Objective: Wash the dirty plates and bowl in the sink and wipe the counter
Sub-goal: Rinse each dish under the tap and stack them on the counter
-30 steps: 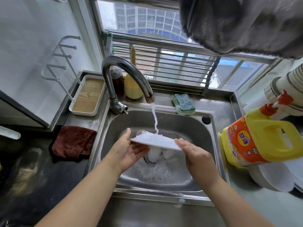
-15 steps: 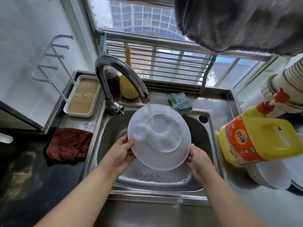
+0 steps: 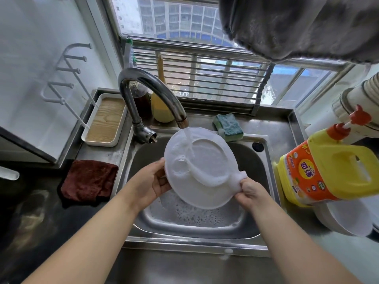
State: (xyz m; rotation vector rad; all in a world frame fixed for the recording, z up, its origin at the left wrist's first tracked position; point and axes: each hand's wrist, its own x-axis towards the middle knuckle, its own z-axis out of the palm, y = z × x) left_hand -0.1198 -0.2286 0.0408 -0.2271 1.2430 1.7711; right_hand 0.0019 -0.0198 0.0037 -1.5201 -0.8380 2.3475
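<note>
Steel sink (image 3: 264,173) mid-frame: left hand (image 3: 151,185) and right hand (image 3: 249,190) each gripped the soapy plate (image 3: 200,167) under running water, mid-rinse; next probably flip it.

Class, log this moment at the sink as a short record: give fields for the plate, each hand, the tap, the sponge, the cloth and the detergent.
plate: white plate, tilted over the sink, soapy
left hand: left hand grips the plate's left edge
right hand: right hand pinches the plate's lower right edge
tap: tap running onto the plate
sponge: sponge behind the sink
cloth: red cloth left of the sink
detergent: yellow bottle right of the sink
</note>
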